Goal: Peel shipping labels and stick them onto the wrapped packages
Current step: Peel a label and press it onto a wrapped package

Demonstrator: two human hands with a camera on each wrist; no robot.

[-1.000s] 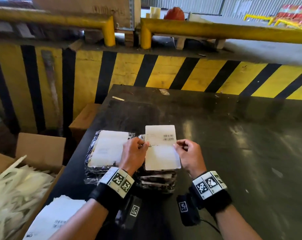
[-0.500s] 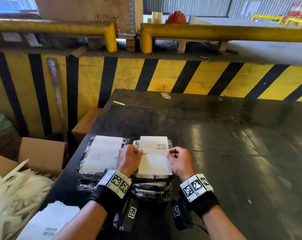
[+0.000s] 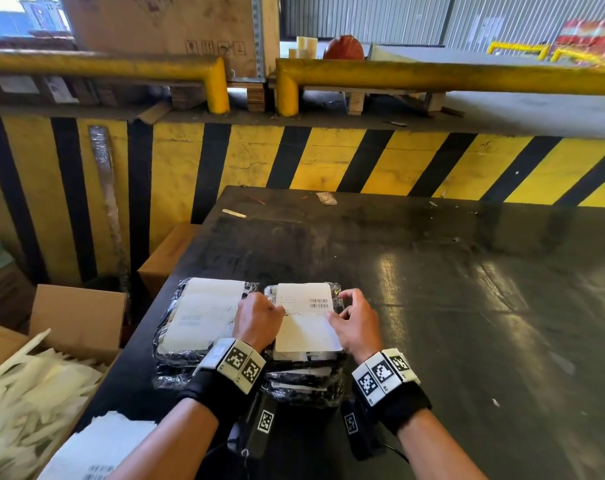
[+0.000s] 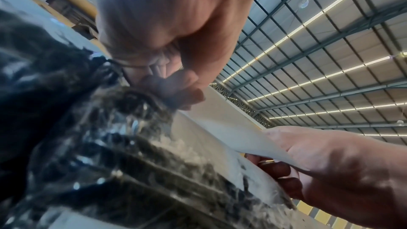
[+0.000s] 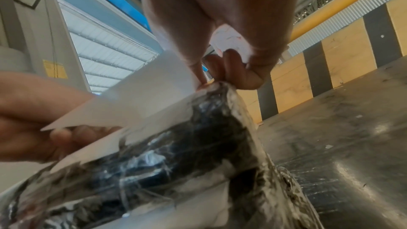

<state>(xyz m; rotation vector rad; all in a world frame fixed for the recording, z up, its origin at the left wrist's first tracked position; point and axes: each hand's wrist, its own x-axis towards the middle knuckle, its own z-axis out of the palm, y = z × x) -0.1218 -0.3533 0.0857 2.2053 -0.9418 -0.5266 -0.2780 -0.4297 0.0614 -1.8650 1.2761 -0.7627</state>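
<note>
Bright daylight, table glare, blurred wrist views

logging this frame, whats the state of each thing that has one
shipping label: over the right package, near end lifted off the wrap
left hand: pinches label's left edge
right hand: pinches label's right edge
right package: wrapped, topping a stack
left package: wrapped, already labelled
cardboard box: open
</note>
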